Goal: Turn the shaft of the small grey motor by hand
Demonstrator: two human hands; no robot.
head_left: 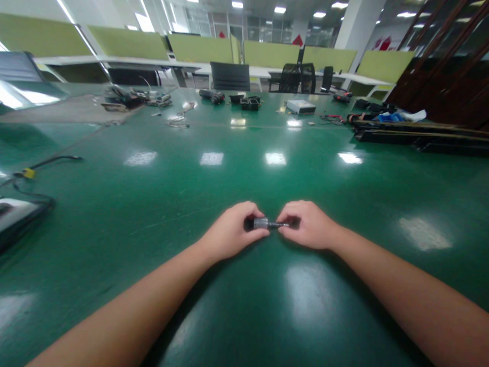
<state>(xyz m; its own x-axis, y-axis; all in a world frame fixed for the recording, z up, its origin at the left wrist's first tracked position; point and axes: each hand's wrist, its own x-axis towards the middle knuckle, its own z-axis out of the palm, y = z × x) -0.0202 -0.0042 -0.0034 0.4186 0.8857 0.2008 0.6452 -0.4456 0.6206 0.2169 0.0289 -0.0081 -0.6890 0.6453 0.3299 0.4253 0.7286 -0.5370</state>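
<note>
A small metallic, cylindrical tool (261, 223) with a thinner dark shaft lies level between my two hands, just over the green table (244, 178). My left hand (237, 229) is closed round its thicker grey end, thumb below and fingers above. At the thin right end, my right hand (307, 224) pinches the shaft between thumb and fingers. The fingertips of the two hands are a short distance apart. What exactly the tool is cannot be made out.
At the left edge sits a grey device (17, 216) with a black cable (57, 160). Farther back are tangled parts (133, 98), black pieces (250, 102), a white box (300, 106) and, at right, long black bars (420, 136). Chairs (230, 76) stand beyond.
</note>
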